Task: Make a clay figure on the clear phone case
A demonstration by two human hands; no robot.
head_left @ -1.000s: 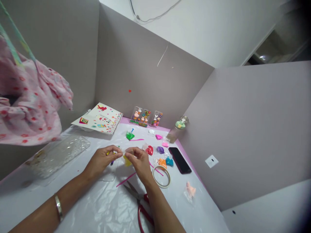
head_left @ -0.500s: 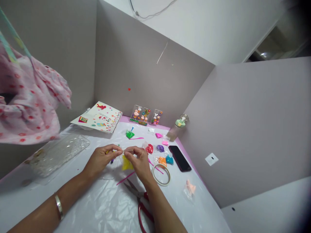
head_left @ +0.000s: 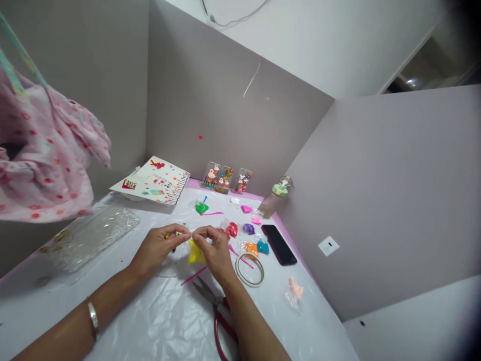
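Observation:
My left hand (head_left: 160, 246) and my right hand (head_left: 215, 249) meet over the table, each with thumb and forefinger pinched together. Whatever sits between the fingertips is too small to make out. Just below them lies a packet of yellow clay (head_left: 195, 253), partly covered by my right hand. A clear flat piece (head_left: 168, 271) rests under my left hand, mostly hidden. Scissors (head_left: 206, 292) with red handles lie partly beneath my right forearm. A pink modelling tool (head_left: 193, 276) is beside the blades.
Right of my hands are a tape roll (head_left: 250, 284), a phone (head_left: 278, 244), and packets of red (head_left: 232, 229), purple (head_left: 248, 229) and orange clay (head_left: 251, 249). A bottle (head_left: 271, 203) and decorated phone cases (head_left: 243, 180) stand behind. A clear plastic pack (head_left: 93, 240) and notebook (head_left: 152, 181) lie left.
Both hands stay pinched at nearly the same spot, with only slight finger movement. The whole view has shifted a little; the objects on the table keep their places.

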